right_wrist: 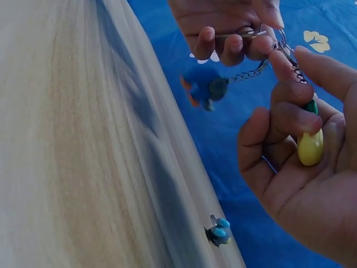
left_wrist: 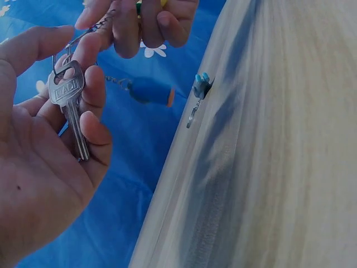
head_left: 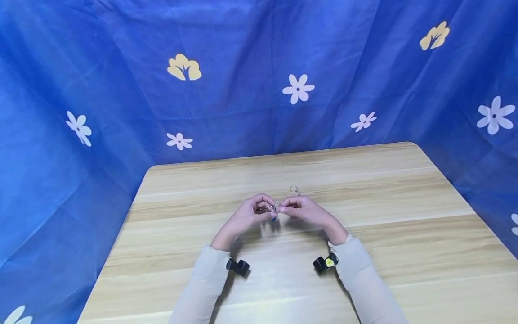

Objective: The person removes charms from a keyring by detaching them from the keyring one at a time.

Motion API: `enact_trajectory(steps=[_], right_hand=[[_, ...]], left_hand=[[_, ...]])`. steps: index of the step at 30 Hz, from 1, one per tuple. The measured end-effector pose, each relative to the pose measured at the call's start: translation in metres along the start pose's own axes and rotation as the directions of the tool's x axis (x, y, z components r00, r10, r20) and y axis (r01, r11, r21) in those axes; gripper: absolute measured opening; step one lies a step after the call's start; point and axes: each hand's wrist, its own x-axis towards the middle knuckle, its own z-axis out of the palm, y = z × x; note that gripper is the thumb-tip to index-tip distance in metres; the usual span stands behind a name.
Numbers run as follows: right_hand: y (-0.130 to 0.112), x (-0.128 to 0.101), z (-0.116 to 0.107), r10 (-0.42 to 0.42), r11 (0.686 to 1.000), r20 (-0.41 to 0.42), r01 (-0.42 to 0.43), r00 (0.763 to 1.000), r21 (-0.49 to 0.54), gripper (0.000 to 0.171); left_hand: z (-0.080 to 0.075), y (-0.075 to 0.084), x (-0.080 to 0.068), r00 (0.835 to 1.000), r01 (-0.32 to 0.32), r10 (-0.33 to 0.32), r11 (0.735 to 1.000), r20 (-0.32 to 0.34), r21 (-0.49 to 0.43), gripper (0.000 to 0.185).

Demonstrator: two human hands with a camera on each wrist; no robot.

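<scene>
Blue cloth (head_left: 243,54) with white and yellow flowers hangs behind and at both sides of the scene, and it is the largest thing in view. Below it lies the wooden worktop (head_left: 404,216), pale, with long grain lines. Two arms in light sleeves (head_left: 202,288) come in from 6 o'clock, each with a small black camera at the wrist. The left hand (head_left: 247,215) and the right hand (head_left: 307,210) meet just above the middle of the worktop, fingertips almost touching. The left hand has its fingers curled around a silver key (left_wrist: 70,103), which lies flat against the fingers with the blade pointing to the palm; the thumb stands free beside it. The right hand is also curled: it pinches a thin metal chain (right_wrist: 245,73) near the key's head, and it keeps a small yellow and green charm (right_wrist: 310,144) under its bent fingers. On this chain, between the two hands, hangs a small blue figure (left_wrist: 149,90) with an orange end, in the air above the wood. At 12 o'clock from the hands, near them but apart, a second small keyring (head_left: 294,189) lies on the worktop; in the wrist views it shows a grey body with light blue parts and a metal ring.
</scene>
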Motion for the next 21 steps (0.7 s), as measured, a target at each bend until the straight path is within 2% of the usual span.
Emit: enact_trajectory(steps=[4,13,16,21], right_hand=[[-0.001,-0.0006,-0.0001,-0.02,0.999,-0.005,0.019,1.0,-0.048,0.025],[-0.0053,-0.0026,-0.0026,-0.014,0.999,-0.022,0.013,1.0,-0.029,0.025],[-0.0052,-0.0026,-0.0023,-0.027,0.999,-0.036,0.026,0.999,-0.033,0.024],[-0.0065,-0.0003,0.0003,-0.043,0.997,-0.062,0.039,0.997,-0.061,0.022]], left_hand=[[0.0009,0.0001,0.0009,1.0,0.002,-0.002,1.0,-0.007,0.015,0.029],[0.0021,-0.0016,0.0034,1.0,-0.004,0.004,1.0,0.007,0.009,0.03],[0.0025,-0.0015,0.0039,1.0,-0.012,0.012,1.0,0.001,0.029,0.032],[0.0014,-0.0011,0.0012,1.0,0.01,-0.007,0.997,-0.029,0.08,0.036]])
